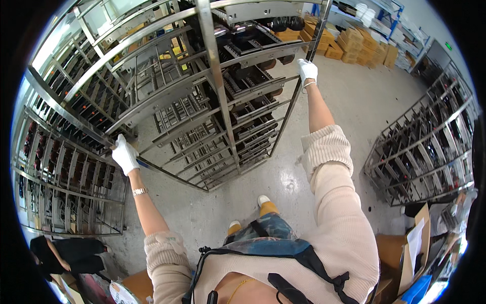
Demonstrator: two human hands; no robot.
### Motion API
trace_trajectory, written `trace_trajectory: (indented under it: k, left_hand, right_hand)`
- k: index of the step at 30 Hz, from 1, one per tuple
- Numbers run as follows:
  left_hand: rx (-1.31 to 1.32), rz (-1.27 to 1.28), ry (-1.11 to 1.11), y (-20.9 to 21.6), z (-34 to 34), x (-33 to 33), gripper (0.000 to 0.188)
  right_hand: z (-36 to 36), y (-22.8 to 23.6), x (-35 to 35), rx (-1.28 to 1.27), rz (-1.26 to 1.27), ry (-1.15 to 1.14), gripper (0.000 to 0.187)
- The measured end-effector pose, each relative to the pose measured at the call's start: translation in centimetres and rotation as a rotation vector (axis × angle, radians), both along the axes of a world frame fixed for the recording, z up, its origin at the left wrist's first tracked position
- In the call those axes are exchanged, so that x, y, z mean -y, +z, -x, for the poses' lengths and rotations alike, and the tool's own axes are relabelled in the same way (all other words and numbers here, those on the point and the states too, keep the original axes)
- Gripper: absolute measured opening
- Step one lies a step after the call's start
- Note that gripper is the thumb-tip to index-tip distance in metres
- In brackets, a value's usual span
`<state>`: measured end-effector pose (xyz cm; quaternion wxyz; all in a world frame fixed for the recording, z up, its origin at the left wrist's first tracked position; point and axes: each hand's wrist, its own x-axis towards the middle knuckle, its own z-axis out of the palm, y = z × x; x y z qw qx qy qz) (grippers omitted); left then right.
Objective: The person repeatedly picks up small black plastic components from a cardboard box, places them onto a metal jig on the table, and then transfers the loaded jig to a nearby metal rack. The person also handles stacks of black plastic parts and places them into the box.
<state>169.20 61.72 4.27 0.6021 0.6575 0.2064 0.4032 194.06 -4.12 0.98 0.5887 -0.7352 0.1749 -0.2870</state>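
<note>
A tall metal rack [217, 83] stands right in front of me, between my two hands. Dark trays [250, 43] with black and brown parts fill its upper right levels. Bare rails show on many of its lower left levels. White-gloved, my left hand [124, 155] is closed around the rack's frame at its left side. My right hand [307, 71], also gloved, is closed on the upright at the far right corner, arm stretched out. Both hands' fingertips are partly hidden by the gloves and bars.
Loaded racks stand at the left [66, 187] and right [425, 142]. Cardboard boxes [354, 45] are stacked at the back by blue shelving [395, 23]. Grey floor [349, 96] lies between. Another person [71, 256] is at lower left; an open carton [417, 248] sits lower right.
</note>
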Motion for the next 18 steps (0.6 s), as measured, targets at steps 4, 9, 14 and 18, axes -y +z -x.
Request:
trace_trajectory:
  k: [4, 9, 14, 18]
  left_hand:
    - [0.023, -0.049, -0.049, 0.6, -0.4, -0.7, 0.041]
    - [0.020, 0.127, -0.274, 0.8, -0.6, -1.6, 0.036]
    - [-0.045, -0.069, -0.276, 1.1, 0.9, -4.1, 0.040]
    - [-0.074, -0.110, -0.324, 2.2, 1.6, -1.5, 0.044]
  right_hand:
    - [7.4, 0.4, 1.4, -0.182, 0.406, -0.209, 0.045]
    - [18.3, -0.2, 3.0, -0.077, 0.199, -0.215, 0.045]
    - [29.6, 1.0, -1.5, -0.051, 0.168, -0.174, 0.044]
    - [36.3, 0.1, 0.1, -0.011, 0.376, -0.223, 0.041]
